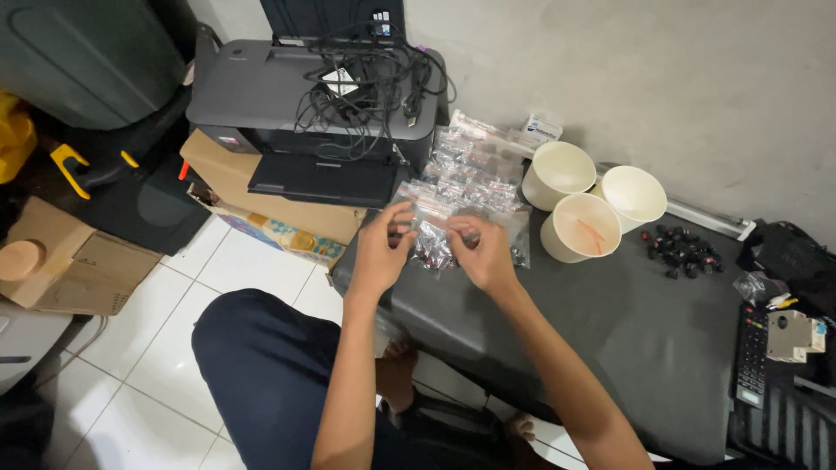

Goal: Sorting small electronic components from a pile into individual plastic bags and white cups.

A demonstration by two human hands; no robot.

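Note:
My left hand (380,248) and my right hand (481,252) are raised together over the near left corner of a black padded surface (627,322). Both pinch the top edge of a small clear plastic bag (433,237) that holds small dark and reddish parts. Just beyond the hands lies a pile of similar clear bags (475,170). Three white paper cups (579,228) stand to the right of the pile; the nearest one has something thin and orange inside. A heap of small black parts (684,251) lies right of the cups.
A black printer (287,96) with tangled cables on top sits on cardboard boxes (261,196) at the back left. More boxes and a yellow-handled tool lie on the tiled floor (157,331). A calculator-like device (751,352) and a small beige part (792,335) rest at the right edge.

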